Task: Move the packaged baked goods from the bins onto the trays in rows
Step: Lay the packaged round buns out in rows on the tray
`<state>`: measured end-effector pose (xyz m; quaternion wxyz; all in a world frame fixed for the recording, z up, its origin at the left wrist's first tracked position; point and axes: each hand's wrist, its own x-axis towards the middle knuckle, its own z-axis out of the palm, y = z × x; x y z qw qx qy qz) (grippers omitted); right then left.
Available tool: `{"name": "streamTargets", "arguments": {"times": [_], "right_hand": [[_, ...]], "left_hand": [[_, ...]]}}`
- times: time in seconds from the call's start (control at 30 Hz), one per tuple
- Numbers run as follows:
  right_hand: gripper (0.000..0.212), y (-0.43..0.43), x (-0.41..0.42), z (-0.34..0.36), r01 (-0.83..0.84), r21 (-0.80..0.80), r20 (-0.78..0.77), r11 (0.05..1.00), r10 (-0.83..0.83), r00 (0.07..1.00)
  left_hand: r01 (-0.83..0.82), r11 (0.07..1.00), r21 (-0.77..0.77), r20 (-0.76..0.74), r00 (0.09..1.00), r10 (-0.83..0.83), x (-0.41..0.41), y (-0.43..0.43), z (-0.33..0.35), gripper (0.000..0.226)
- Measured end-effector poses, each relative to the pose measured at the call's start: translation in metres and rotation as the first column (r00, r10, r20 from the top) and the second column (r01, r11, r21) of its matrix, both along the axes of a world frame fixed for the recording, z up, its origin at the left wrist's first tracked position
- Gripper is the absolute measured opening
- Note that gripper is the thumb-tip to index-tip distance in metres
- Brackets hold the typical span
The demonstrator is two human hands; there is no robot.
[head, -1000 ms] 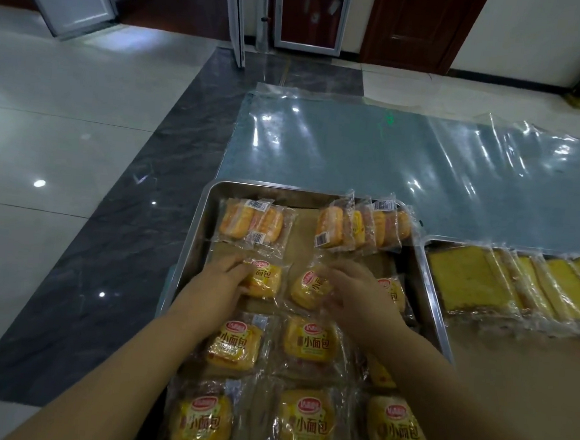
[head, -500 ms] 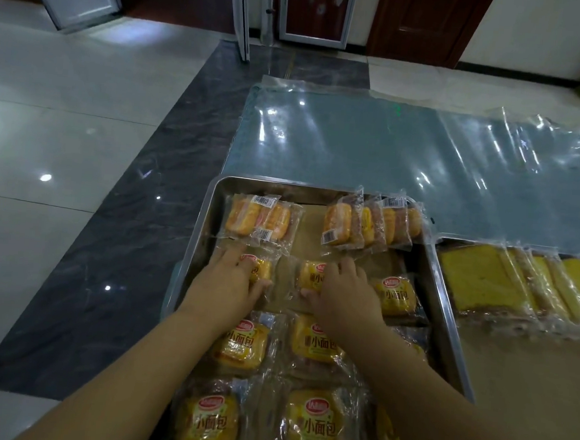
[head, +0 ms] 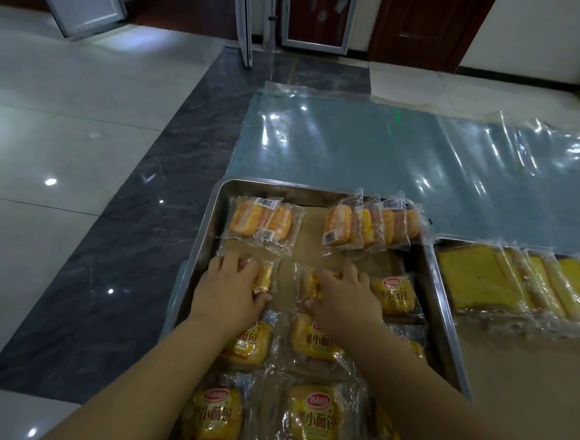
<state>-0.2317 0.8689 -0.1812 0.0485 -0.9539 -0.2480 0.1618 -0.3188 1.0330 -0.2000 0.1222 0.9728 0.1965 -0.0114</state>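
Note:
A steel tray [head: 200,248] lined with brown paper holds rows of yellow small-bread packets [head: 312,424]. My left hand [head: 227,289] lies over one packet [head: 264,280] in the far yellow row, fingers on top and thumb at its near edge. My right hand [head: 346,297] covers the neighbouring packet [head: 310,284] the same way. A third packet [head: 393,294] lies to the right in that row. Behind them sit an orange bun packet [head: 261,223] and several more orange packets [head: 370,225] standing on edge.
To the right, a second tray [head: 442,245] carries wrapped yellow cake slices [head: 483,278] in a row. Clear plastic film [head: 355,148] covers the table beyond the trays. The table's left edge drops to a glossy tiled floor [head: 77,205]. Doors stand at the back.
Both hands have stayed on the same two packets, shifting them only slightly within the far yellow row. The head view has tilted a little.

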Motion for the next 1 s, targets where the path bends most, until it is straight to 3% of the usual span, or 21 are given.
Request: {"name": "streamTargets", "arguments": {"times": [0.13, 0.3, 0.4, 0.67, 0.83, 1.0], "right_hand": [[0.053, 0.0, 0.006, 0.008, -0.009, 0.005, 0.004, 1.0, 0.009, 1.0], [0.044, 0.017, 0.033, 0.017, 0.0, 0.218, 0.056, 0.976, -0.013, 0.998], [0.033, 0.037, 0.048, 0.015, -0.076, 0.252, 0.07, 0.965, 0.06, 0.996], [0.045, 0.084, 0.071, -0.011, 0.118, 0.327, -0.203, 0.938, -0.052, 0.978], [0.036, 0.095, 0.073, -0.015, 0.244, 0.431, -0.26, 0.869, -0.139, 0.956], [0.043, 0.082, 0.072, 0.0, 0.281, 0.636, -0.182, 0.718, -0.215, 0.96]], "left_hand": [[-0.012, 0.997, -0.081, 0.037, 0.999, 0.015, -0.001, 0.007, 0.006, 0.056], [-0.034, 0.996, -0.078, 0.174, 0.984, 0.047, 0.015, 0.027, 0.017, 0.044], [-0.015, 0.998, -0.066, 0.196, 0.98, 0.027, 0.035, 0.038, 0.02, 0.043], [0.114, 0.99, -0.081, -0.024, 0.993, -0.116, 0.068, 0.063, 0.005, 0.069], [0.098, 0.989, -0.109, 0.112, 0.99, -0.086, 0.071, 0.067, 0.006, 0.038], [0.08, 0.95, -0.3, 0.309, 0.951, 0.017, 0.061, 0.067, 0.02, 0.033]]}}
